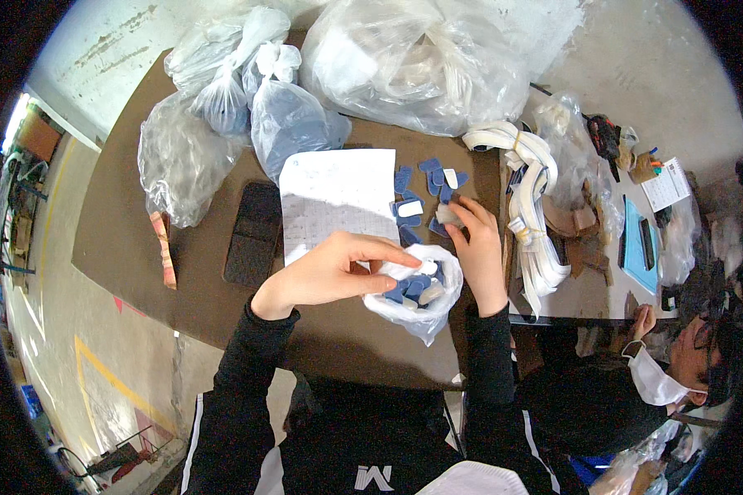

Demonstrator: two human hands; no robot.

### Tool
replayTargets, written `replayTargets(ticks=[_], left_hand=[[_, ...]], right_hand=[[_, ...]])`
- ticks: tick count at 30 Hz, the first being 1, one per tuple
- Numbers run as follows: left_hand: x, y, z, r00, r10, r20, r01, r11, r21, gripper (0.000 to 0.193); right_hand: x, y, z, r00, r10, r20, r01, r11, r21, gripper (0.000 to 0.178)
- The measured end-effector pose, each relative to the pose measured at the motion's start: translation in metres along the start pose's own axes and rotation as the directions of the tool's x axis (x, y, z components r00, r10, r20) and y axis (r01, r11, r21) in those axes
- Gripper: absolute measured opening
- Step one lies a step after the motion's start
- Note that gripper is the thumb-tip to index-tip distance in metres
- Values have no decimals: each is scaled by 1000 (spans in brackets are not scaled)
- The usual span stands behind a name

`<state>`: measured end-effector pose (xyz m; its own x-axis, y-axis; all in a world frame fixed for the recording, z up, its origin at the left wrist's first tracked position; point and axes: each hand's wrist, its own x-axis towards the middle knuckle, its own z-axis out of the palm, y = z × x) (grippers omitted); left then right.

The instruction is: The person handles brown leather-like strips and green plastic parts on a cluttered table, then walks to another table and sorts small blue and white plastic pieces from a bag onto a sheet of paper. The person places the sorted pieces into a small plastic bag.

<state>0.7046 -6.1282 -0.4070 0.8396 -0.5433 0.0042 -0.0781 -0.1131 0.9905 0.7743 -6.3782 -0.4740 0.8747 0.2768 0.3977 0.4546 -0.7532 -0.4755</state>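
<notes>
A small white plastic bag (431, 323) stands with its mouth spread, holding several blue and white fabric pieces (419, 289). Over its left rim reaches my left hand (330, 268), thumb and fingers apart, with the fingertips above the pieces inside. My right hand (483, 247) is at the loose pieces beyond the bag, its thumb and forefinger apart and a fingertip touching a pale piece (448, 215). Around it lie several dark blue pieces (431, 165) and a few white ones (409, 209). A printed paper sheet (338, 198) lies left of them.
Tied plastic bags (293, 124) and a big clear bag (413, 70) fill the table's far side. A dark phone (253, 235) lies left of the sheet. Bundled white strips (532, 223) run along the right. A masked person (636, 388) sits at the adjoining table.
</notes>
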Motion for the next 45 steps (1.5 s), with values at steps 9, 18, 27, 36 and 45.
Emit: replayTargets(ticks=[9, 18, 27, 36, 45], left_hand=[[1, -6, -4, 985, -98, -140, 123, 975, 184, 32], [10, -13, 6, 920, 208, -331, -79, 928, 363, 31], [15, -10, 24, 852, 219, -475, -90, 956, 279, 21], [13, -8, 23, 869, 131, -477, -79, 989, 127, 14], [14, -15, 20, 865, 41, -499, -47, 999, 0, 13]], right_hand=[[-1, -1, -9, 958, 285, -24, -261, 906, 333, 16], [-2, -38, -36, 855, 486, 182, -462, 551, 695, 24], [-13, -75, -45, 841, 241, 485, -541, 409, 735, 17], [-14, -85, -45, 942, 217, 255, -334, 603, 724, 17], [-16, -79, -43, 949, 262, 177, -307, 629, 714, 15]])
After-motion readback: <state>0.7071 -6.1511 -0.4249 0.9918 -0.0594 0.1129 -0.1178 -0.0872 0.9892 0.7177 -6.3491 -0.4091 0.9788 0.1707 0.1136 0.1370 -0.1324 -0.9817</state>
